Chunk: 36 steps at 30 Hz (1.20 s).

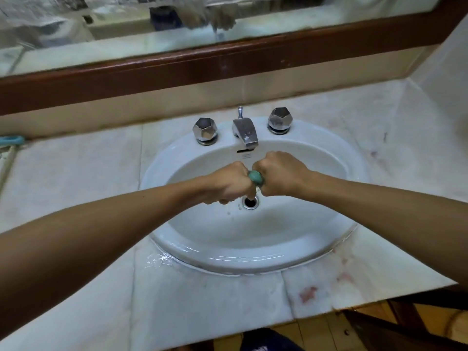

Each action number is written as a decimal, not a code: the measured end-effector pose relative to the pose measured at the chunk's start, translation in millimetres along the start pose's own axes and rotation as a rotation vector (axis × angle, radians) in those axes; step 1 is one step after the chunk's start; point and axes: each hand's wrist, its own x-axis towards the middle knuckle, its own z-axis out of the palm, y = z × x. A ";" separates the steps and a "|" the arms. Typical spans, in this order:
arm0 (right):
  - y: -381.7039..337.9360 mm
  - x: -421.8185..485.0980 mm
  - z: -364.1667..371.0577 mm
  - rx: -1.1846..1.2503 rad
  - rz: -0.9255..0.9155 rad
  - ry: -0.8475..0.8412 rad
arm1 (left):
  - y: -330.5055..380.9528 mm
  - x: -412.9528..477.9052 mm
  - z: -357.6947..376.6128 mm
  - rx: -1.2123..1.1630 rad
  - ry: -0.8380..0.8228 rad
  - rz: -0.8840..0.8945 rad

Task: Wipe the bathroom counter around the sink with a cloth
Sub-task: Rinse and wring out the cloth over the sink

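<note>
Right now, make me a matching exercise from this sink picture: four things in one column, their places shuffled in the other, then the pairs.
Things
1. cloth
2. spout
3. puddle
4. red stain

Places
A. on the counter, against the front left rim of the sink
B. gripped by the left hand and the right hand
C. on the counter, near its front right edge
D. at the back of the sink, in the middle

Pairs: 1-B, 2-D, 3-A, 4-C
</note>
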 end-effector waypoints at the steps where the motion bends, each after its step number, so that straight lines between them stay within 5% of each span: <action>1: 4.6 1.1 1.7 -0.036 -0.019 0.038 | 1.3 2.7 1.6 -0.070 -0.034 -0.015; 7: 23.2 3.9 6.4 -0.048 -0.157 0.229 | 6.1 9.6 8.5 -0.310 -0.133 -0.072; 12: 25.7 -1.0 9.8 -0.016 -0.202 0.225 | 8.2 4.5 9.3 -0.319 -0.188 -0.083; 14: 24.1 -6.5 11.2 0.016 -0.204 0.194 | 8.1 0.4 9.7 -0.137 -0.111 -0.016; 16: 18.8 -14.4 9.7 0.072 -0.137 0.143 | 5.9 -5.9 8.5 0.338 0.053 0.131; 18: 10.9 -22.0 2.0 0.249 0.022 -0.054 | 2.2 -18.6 8.3 0.756 0.188 0.293; 23: -1.3 -34.7 -6.4 0.899 0.234 -0.483 | -41.8 -32.3 10.5 1.190 0.361 0.524; 31: -46.3 -27.4 31.8 1.932 0.338 -0.760 | -126.9 -64.3 -11.4 0.991 0.951 0.905; 33: -69.8 -22.6 34.1 2.083 0.368 -0.771 | -149.7 -77.4 -9.8 0.937 1.043 0.871; 36: -122.9 -7.7 33.2 1.982 0.438 -0.691 | -201.5 -107.7 -5.6 0.825 1.090 0.655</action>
